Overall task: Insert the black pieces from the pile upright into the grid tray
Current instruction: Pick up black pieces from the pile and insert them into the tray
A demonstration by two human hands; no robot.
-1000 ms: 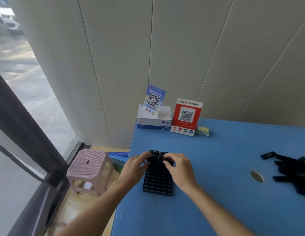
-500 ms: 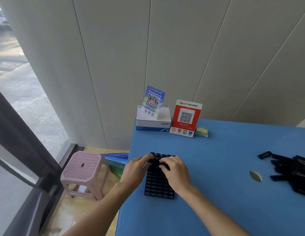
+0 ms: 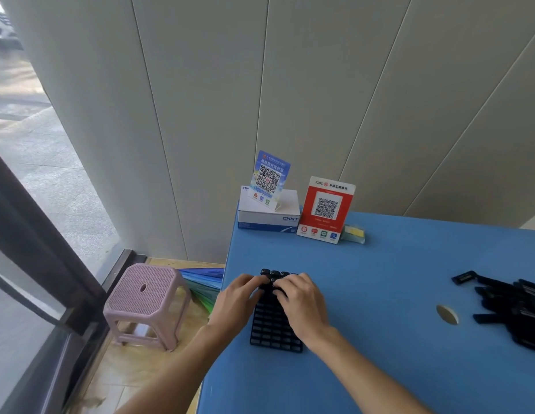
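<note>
Grid tray (image 3: 273, 330): black, flat on blue table (image 3: 379, 294) near its left edge; a few black pieces (image 3: 274, 274) upright in far row. Left hand (image 3: 236, 300) and right hand (image 3: 302, 300): fingers curled over far rows; what they pinch, cannot tell. Pile (image 3: 517, 306): loose pieces, 3 o'clock, well apart. White box (image 3: 267, 216), red sign (image 3: 326, 209): 12 o'clock. Pink stool (image 3: 146, 297): 9 o'clock, on floor.

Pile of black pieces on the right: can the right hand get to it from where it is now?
Probably yes. The right hand is over the grid tray, and only bare blue table with a round hole lies between it and the pile of black pieces. Whether its fingers hold a piece now is hidden.
</note>
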